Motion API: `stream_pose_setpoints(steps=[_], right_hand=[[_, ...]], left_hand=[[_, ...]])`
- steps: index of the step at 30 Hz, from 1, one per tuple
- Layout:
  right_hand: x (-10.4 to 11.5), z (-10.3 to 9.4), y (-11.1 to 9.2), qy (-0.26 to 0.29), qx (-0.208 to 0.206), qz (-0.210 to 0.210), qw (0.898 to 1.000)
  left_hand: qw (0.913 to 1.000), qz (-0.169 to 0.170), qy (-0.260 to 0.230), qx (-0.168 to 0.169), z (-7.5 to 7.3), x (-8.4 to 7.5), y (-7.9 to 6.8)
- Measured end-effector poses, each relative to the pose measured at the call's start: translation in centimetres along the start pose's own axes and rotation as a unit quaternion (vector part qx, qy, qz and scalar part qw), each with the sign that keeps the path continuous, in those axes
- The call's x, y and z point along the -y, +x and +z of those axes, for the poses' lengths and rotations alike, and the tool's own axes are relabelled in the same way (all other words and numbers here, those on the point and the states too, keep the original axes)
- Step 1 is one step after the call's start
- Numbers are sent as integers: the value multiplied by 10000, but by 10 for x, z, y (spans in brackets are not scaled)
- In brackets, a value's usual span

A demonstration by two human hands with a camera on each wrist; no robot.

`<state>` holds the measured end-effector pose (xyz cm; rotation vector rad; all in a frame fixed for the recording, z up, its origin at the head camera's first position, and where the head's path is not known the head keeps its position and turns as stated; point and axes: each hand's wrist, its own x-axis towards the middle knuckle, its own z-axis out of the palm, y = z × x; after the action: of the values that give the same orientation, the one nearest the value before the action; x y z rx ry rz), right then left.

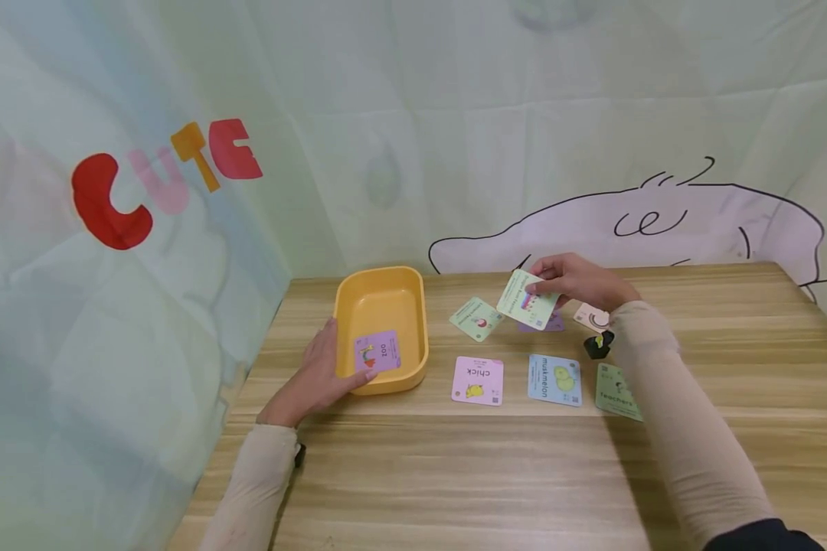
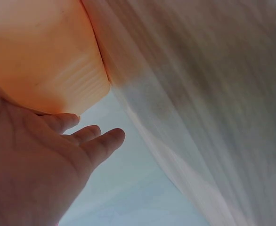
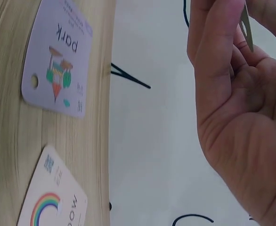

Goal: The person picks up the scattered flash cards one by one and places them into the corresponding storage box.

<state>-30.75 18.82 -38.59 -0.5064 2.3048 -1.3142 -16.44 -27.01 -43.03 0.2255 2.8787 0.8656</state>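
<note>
In the head view my right hand (image 1: 582, 281) pinches a pale green picture card (image 1: 527, 300) between thumb and fingers, above the table's far side. Only the card's edge (image 3: 246, 30) shows in the right wrist view. Partly hidden beneath it lies a purple "park" card (image 3: 58, 61). My left hand (image 1: 320, 375) rests against the left side and near corner of a yellow tray (image 1: 416, 367), its thumb over the rim. The left wrist view shows the fingers (image 2: 105, 143) fairly straight beside the tray's outer wall. Inside the tray is a purple "zoo" card (image 1: 379, 350).
Another green card (image 1: 478, 319) lies left of the held one. Nearer are a pink "chick" card (image 1: 478, 380), a blue "muskmelon" card (image 1: 554, 379) and a green "Teachers" card (image 1: 616, 392), partly under the right forearm. A rainbow card (image 3: 53, 197) lies beside "park". Printed cloth (image 1: 358, 153) hangs behind the table.
</note>
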Motion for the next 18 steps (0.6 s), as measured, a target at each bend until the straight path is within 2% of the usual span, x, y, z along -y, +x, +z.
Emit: stream_pose_setpoints(steps=[6, 18], right_hand=[[6, 9, 8, 30, 56, -119, 9999], [19, 26, 21, 144, 291, -213, 9992]], left_hand=[[9999, -110, -11, 40, -1, 0, 0], [10000, 13, -77, -29, -1, 0, 0]])
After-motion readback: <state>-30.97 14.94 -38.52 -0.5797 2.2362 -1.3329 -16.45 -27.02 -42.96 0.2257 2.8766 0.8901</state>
